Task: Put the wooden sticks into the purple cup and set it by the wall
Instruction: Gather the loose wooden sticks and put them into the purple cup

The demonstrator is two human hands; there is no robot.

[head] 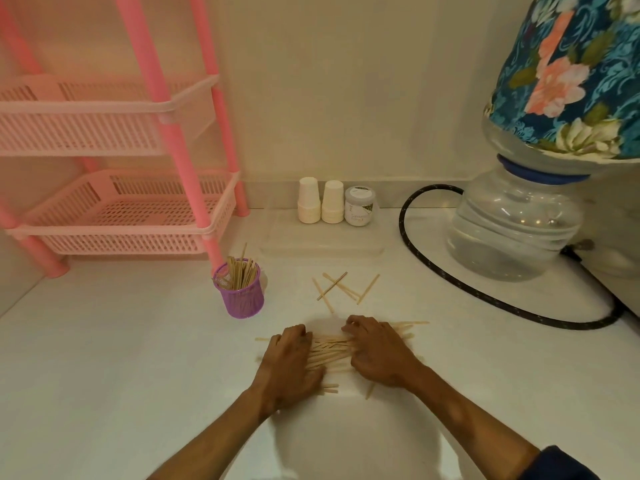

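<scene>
A purple mesh cup (240,298) stands upright on the white counter, with several wooden sticks upright inside it. A flat pile of wooden sticks (330,353) lies in front of me. My left hand (290,362) presses on the pile's left end and my right hand (377,355) on its right end, fingers curled over the sticks. A few loose sticks (341,289) lie crossed farther back, right of the cup.
A pink tiered rack (114,216) stands at the back left. Two stacks of white paper cups (320,202) and a small jar (360,206) stand by the wall. A water bottle (512,230) with a black cable (450,278) takes up the right.
</scene>
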